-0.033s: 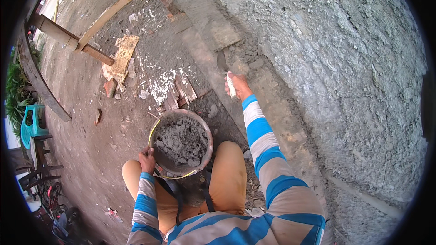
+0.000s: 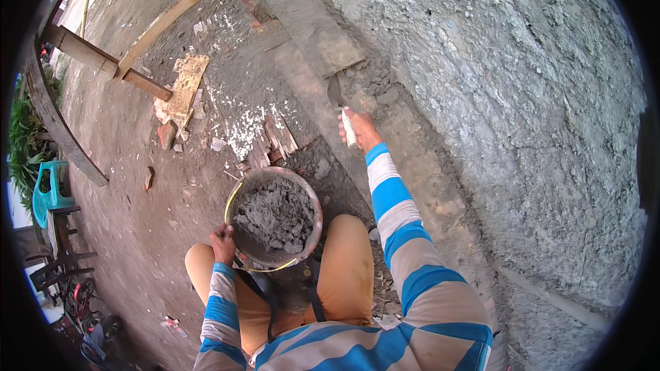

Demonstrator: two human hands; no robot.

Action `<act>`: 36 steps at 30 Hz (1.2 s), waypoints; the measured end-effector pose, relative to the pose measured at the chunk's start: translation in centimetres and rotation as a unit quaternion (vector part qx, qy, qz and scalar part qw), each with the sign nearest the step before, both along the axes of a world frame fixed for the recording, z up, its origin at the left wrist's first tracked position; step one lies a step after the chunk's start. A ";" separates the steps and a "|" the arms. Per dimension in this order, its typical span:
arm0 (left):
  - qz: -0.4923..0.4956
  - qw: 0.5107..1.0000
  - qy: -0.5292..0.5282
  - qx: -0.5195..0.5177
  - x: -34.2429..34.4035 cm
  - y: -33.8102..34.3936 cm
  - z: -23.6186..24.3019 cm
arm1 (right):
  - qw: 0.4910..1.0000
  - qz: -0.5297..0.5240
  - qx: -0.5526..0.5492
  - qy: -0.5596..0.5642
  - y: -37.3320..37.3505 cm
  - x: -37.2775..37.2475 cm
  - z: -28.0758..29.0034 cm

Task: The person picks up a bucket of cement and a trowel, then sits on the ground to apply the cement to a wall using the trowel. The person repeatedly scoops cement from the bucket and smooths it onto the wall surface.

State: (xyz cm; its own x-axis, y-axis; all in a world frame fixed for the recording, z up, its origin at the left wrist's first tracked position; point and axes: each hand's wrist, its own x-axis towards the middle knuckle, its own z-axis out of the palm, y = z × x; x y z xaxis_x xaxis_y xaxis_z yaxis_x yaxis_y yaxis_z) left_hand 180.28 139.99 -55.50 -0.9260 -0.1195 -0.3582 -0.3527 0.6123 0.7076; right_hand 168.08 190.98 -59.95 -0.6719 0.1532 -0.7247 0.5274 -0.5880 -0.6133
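Observation:
My right hand (image 2: 360, 128) is stretched forward, closed round the pale handle of a trowel (image 2: 335, 91). The trowel's dark blade points away from me, low over the ledge at the foot of the wall, beside crumbled mortar (image 2: 377, 77). A round bucket (image 2: 317, 214) with a yellow handle stands between my knees. Grey, lumpy mortar (image 2: 273, 214) lies inside it. At the bucket's left side my left hand (image 2: 222, 243) is closed on the rim, its fingertips partly hidden.
A rough grey wall (image 2: 509, 96) rises along the right. Wooden trestle legs (image 2: 172, 17) stand at the upper left, one near a torn board (image 2: 188, 82). Broken wood pieces (image 2: 276, 139) lie beyond the bucket. A turquoise plastic chair (image 2: 49, 192) is at far left.

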 end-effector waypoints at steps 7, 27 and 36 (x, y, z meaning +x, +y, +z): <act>-0.005 1.000 -0.013 -0.020 -0.1 0.1 0.1 | 0.979 -0.083 -0.156 0.100 -0.5 0.8 -3.8; 0.002 0.999 -0.007 -0.041 -0.1 1.1 0.8 | 0.977 -0.174 -0.101 0.068 -0.3 -3.3 -6.4; 0.011 1.000 0.009 0.012 0.1 -0.6 -0.2 | 0.947 -0.298 -0.103 0.053 0.2 0.5 -4.8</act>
State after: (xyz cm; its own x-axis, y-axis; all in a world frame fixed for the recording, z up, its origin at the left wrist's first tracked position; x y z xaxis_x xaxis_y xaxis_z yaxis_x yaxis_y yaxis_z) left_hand 180.37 139.39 -55.74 -0.9296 -0.1308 -0.3447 -0.3527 0.5876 0.7282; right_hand 168.61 191.21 -64.73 -0.5815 0.3907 -0.7136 0.0056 -0.8752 -0.4837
